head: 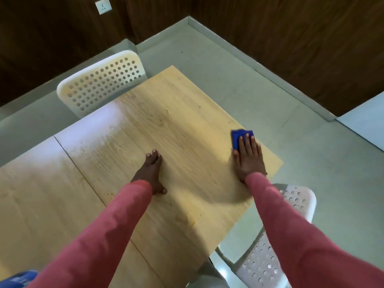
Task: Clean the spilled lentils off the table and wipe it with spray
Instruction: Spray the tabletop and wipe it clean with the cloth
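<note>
A light wooden table (166, 125) fills the middle of the view, with no lentils visible on it. My right hand (249, 159) lies flat near the table's right edge, pressing down on a folded blue cloth (239, 136) that pokes out beyond the fingertips. My left hand (152, 173) rests on its edge on the table's middle, fingers together and holding nothing. Both arms wear pink sleeves. No spray bottle is clearly visible.
A white perforated chair (99, 84) stands at the table's far left side and another (276, 235) at the near right corner. A blue object (18, 277) shows at the bottom left edge. A seam (83, 171) crosses the tabletop. Grey floor surrounds the table.
</note>
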